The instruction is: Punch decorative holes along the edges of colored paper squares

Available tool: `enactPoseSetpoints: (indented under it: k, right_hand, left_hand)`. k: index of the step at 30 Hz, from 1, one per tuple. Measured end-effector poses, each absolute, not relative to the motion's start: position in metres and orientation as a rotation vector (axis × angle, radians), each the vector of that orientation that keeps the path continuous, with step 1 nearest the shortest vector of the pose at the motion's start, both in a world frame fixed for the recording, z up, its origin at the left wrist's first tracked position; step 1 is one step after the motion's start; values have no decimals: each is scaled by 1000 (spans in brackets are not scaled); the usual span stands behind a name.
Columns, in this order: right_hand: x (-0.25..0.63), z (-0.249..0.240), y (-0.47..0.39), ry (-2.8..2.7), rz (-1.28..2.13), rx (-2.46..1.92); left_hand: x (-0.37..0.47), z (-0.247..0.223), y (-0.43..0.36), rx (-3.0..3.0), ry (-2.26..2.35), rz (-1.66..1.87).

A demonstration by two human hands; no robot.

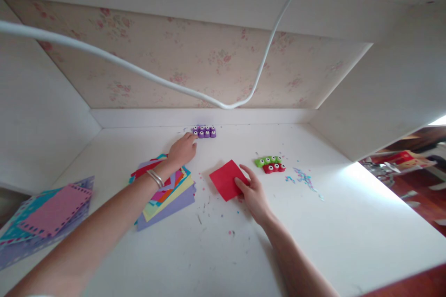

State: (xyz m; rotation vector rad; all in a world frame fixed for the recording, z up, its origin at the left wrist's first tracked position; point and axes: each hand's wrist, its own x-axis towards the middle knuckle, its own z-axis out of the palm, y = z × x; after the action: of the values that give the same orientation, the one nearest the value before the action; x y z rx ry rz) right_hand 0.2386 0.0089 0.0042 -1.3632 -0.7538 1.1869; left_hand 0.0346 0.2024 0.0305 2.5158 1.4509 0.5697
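A square of red paper (226, 180) is pinched by its right side in my right hand (253, 192), thumb on top, over the middle of the white table. My left hand (183, 151) reaches to the back, its curled fingertips on the leftmost of several purple paper punches (207, 132) with white buttons. Part of the grip there is hidden. Under my left wrist lies a fanned stack of coloured paper (167, 206). Green paper punches (267, 162) and red paper punches (274, 168) stand together to the right of my right hand.
Sheets with punched edges (55, 211) are piled at the left. Small blue and purple paper bits (304, 178) lie to the right, with more scraps scattered mid-table. A white cable (156, 76) hangs across in front, above the table. Side panels and a back wall enclose it.
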Motion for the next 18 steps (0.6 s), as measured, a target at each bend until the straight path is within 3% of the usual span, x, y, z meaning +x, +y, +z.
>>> enactPoseSetpoints:
  k: [7,18]
  right_hand:
    - [244,-7,14,-776,1114,-1429]
    - [243,2,10,-777,1200,-1500]
  left_hand:
    - [36,23,251,2728,1373,409]
    - [21,37,247,2739,1318,192]
